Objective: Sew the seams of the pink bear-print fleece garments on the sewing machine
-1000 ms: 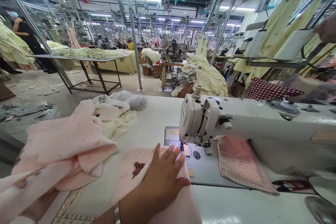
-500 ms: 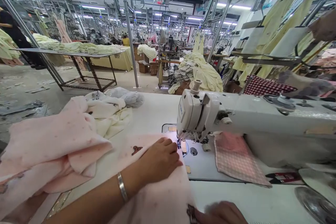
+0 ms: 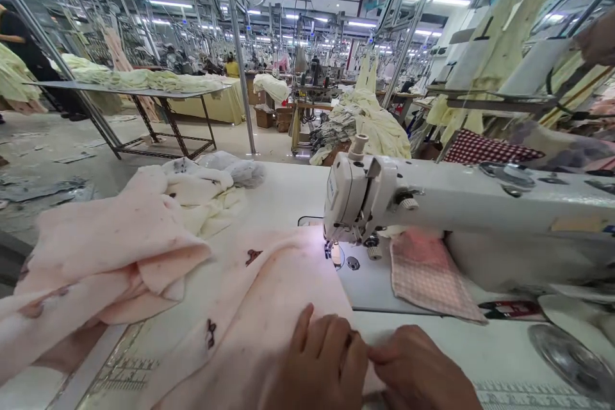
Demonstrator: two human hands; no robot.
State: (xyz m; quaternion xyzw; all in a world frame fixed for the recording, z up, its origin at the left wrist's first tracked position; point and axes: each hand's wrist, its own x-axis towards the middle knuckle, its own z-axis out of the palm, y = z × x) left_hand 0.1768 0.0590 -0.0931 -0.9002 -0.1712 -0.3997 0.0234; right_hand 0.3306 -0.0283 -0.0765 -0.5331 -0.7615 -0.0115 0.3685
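Note:
Pink printed fabric (image 3: pixel 269 307) with small dark bear motifs lies on the sewing table, its far end under the needle area of a white sewing machine (image 3: pixel 353 198). On the near part of this fabric rests my left hand (image 3: pixel 324 359), its fingers bent over the right edge and the little finger slightly apart. My right hand (image 3: pixel 418 365) meets it there, thumb and forefinger pinched at the same edge; the fingertips are partly hidden. A lamp lights the fabric by the presser foot (image 3: pixel 328 250).
A heap of pink fabric (image 3: pixel 115 230) lies on the left of the table. Right of the needle are a pink checked cloth piece (image 3: pixel 432 275) and red-handled snips (image 3: pixel 512 309). Printed ruler scales (image 3: pixel 538 394) mark the front. Behind stand a metal table (image 3: pixel 158 93) and a yellow garment pile (image 3: pixel 375 122).
My left hand has drawn back from beside the needle to the fabric's near right edge. My right hand has moved slightly up, next to it. A fold now shows in the fabric.

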